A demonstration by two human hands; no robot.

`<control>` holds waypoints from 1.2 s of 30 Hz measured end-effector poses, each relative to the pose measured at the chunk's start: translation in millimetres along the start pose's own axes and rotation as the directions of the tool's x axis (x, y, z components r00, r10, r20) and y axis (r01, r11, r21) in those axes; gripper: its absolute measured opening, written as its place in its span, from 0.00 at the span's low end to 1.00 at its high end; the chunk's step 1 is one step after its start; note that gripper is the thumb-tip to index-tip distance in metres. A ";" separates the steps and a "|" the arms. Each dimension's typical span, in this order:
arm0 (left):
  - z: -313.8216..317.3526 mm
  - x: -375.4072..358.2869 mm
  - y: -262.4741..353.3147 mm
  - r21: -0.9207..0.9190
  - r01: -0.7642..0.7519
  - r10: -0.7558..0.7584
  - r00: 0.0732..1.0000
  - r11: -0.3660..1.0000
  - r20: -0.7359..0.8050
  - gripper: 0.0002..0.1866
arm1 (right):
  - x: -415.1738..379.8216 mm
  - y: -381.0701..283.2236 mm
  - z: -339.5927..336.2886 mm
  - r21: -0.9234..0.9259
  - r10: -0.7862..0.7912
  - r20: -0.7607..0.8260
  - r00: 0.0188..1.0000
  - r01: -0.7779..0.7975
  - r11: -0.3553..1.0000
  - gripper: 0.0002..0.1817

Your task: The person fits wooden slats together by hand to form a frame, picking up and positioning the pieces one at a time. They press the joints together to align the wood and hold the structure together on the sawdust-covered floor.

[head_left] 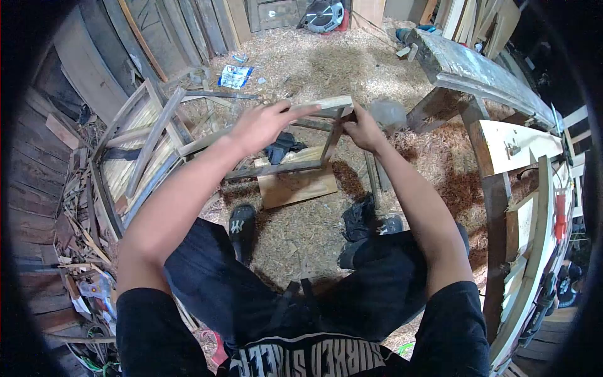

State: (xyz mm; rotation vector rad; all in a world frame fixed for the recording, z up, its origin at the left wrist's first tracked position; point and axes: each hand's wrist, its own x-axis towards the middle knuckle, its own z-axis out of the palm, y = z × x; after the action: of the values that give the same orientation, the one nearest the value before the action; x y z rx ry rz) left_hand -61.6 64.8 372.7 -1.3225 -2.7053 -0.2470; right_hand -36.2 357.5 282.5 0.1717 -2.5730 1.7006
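Observation:
In front of my knees is a wooden frame (276, 168) made of narrow slats, tilted above the floor. My left hand (262, 127) lies over the frame's upper slat, its fingers stretched along the wood toward the right corner. At that corner my right hand (364, 129) is closed around the wood, thumb and fingers pressed on the joint. Behind and under the frame, a light wooden board (295, 190) lies on the floor. A dark cloth or bag (284, 147) shows through the frame's opening.
Wood shavings cover the floor. A slatted wooden piece (135, 154) leans at the left. A heavy workbench (483, 69) stands at the right, with planks (518, 147) beside it. A blue-white packet (235, 76) and a round machine (323, 16) lie farther back. A black bag (359, 217) sits by my right foot.

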 end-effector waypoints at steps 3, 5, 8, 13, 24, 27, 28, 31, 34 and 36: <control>-8.8 17.1 -5.3 -0.143 0.011 0.006 0.993 0.990 0.116 0.31 | 1.9 -9.0 -3.6 -0.036 0.054 0.010 0.998 -0.054 0.998 0.29; -9.7 26.3 -11.5 -0.161 -0.023 0.041 0.993 0.987 0.110 0.31 | 1.6 -15.4 -1.7 -0.076 0.096 0.005 0.995 -0.096 0.993 0.30; -23.3 24.9 -20.3 -0.101 -0.107 0.112 0.993 0.989 0.048 0.31 | 4.9 -7.5 -1.8 -0.141 -0.004 0.028 1.000 0.008 0.990 0.26; -28.9 28.7 -15.9 -0.211 -0.082 0.103 0.991 0.974 0.089 0.28 | -7.8 -20.4 -5.1 -0.138 0.104 0.044 0.994 -0.097 0.986 0.28; -31.1 29.2 -10.1 -0.177 -0.099 0.106 0.994 0.979 0.029 0.24 | -4.7 -10.7 -4.7 -0.173 0.059 0.036 0.998 -0.052 0.984 0.29; -33.6 30.0 -3.4 -0.184 -0.023 0.034 0.997 0.983 0.062 0.24 | 1.6 -8.1 -3.7 -0.179 0.049 0.034 0.998 -0.042 0.983 0.26; -34.8 32.2 -2.9 -0.175 -0.036 0.049 0.996 0.984 0.072 0.25 | 0.4 -19.0 -6.5 -0.204 0.111 0.033 0.993 -0.102 0.974 0.25; -41.0 36.1 0.6 -0.130 -0.034 0.051 0.989 0.991 0.136 0.26 | -5.8 -30.8 -4.6 -0.216 0.167 0.023 0.986 -0.158 0.963 0.22; -32.5 33.8 -4.9 -0.184 -0.056 0.081 0.988 0.981 0.130 0.28 | -6.0 -32.0 -7.0 -0.235 0.138 0.014 0.990 -0.131 0.963 0.21; -26.5 30.7 -2.8 -0.322 -0.096 0.129 0.988 0.942 0.082 0.28 | -10.7 -27.1 -8.4 -0.262 0.133 0.026 0.991 -0.121 0.958 0.21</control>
State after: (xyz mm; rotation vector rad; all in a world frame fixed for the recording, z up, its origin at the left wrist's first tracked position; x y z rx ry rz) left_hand -81.6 81.4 403.9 -1.6081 -2.7443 -0.6447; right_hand -22.4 355.4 309.4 0.0316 -2.8633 1.3873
